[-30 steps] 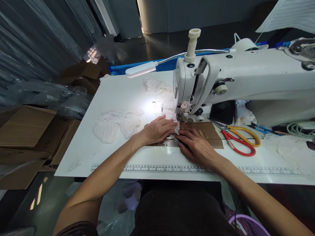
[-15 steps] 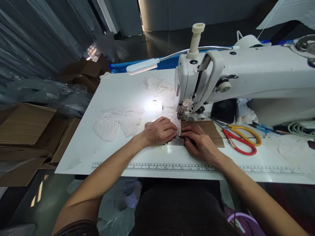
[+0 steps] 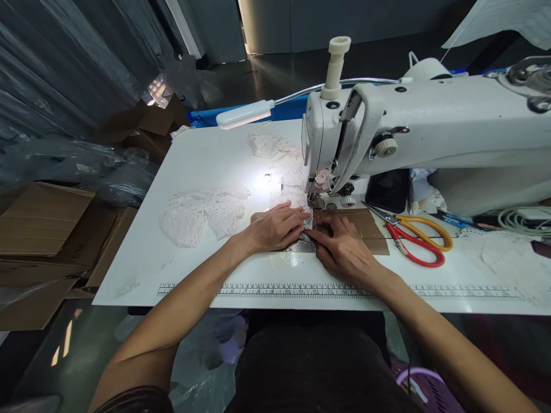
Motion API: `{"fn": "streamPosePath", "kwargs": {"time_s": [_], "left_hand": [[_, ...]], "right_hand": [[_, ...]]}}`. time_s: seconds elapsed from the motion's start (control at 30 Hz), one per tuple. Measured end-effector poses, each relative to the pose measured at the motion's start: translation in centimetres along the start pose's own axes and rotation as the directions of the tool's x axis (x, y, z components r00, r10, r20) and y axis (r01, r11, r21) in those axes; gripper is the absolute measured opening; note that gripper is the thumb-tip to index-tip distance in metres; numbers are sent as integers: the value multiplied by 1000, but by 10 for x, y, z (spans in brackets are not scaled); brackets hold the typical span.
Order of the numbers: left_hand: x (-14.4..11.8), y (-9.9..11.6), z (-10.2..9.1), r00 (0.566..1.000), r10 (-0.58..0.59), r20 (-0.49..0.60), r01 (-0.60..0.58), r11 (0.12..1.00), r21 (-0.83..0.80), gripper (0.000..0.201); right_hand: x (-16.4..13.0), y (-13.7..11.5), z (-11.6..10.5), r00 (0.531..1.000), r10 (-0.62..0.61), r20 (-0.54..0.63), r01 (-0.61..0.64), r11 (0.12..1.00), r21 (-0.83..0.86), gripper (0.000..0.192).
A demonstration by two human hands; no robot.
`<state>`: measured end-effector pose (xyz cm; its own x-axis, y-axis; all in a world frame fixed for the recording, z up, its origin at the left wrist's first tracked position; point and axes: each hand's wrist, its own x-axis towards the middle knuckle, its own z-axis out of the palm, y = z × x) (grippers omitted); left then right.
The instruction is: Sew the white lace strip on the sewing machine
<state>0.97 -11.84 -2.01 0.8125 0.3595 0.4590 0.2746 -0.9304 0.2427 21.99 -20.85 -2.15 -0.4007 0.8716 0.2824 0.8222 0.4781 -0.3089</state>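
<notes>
A narrow strip of white lace (image 3: 307, 222) runs under the presser foot (image 3: 310, 199) of the white sewing machine (image 3: 333, 137). My left hand (image 3: 278, 228) lies over the left side of the lace, fingers close together and pressing it down. From the right, my right hand (image 3: 344, 248) holds the near edge of the strip, its fingers bent and index finger reaching to the lace. Beneath both hands is a brown board (image 3: 353, 223) with a shiny metallic plate (image 3: 302, 246). My fingers hide part of the lace.
Scissors with red and yellow handles (image 3: 415, 235) lie right of my right hand, near a black phone-like slab (image 3: 388, 190). More lace pieces (image 3: 202, 215) rest at left. A lamp (image 3: 245, 115) shines above the white table (image 3: 142, 252). Cardboard boxes (image 3: 47, 218) stand beyond its left edge.
My right index finger has straightened toward the lace, and the hand has shifted slightly left and nearer the left fingers. The left fingers lie flatter. The whole view has moved a little.
</notes>
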Motion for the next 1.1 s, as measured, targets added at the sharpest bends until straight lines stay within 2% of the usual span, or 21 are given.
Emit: {"fn": "streamPosePath", "kwargs": {"time_s": [0.2, 0.4, 0.53, 0.57, 0.63, 0.7, 0.9, 1.1], "left_hand": [[1, 1, -1, 996, 89, 30, -93, 983, 160, 12], [5, 1, -8, 987, 138, 76, -150, 974, 172, 17], [4, 1, -8, 985, 124, 118, -146, 969, 199, 22], [4, 1, -8, 986, 123, 114, -145, 968, 206, 23], [4, 1, -7, 988, 127, 88, -143, 968, 207, 23], [4, 1, -6, 989, 136, 56, -145, 970, 195, 21], [3, 1, -5, 989, 147, 13, -147, 979, 143, 16], [3, 1, -7, 989, 146, 26, -149, 977, 152, 15]], "right_hand": [[-6, -1, -1, 1000, -19, 15, 19, 1000, 24, 43], [-6, -1, -4, 1000, 2, 25, -3, 999, 45, 43], [9, 18, -21, 995, -58, 85, 35, 966, 255, 37], [15, 25, -24, 994, -48, 98, 16, 952, 304, 37], [26, 36, -27, 994, 38, 99, -63, 963, 261, 37], [32, 43, -24, 994, 61, 93, -81, 969, 234, 38], [26, 43, 0, 999, -21, -40, 28, 982, 185, 37], [24, 42, 2, 997, -46, -60, 55, 983, 175, 36]]}}
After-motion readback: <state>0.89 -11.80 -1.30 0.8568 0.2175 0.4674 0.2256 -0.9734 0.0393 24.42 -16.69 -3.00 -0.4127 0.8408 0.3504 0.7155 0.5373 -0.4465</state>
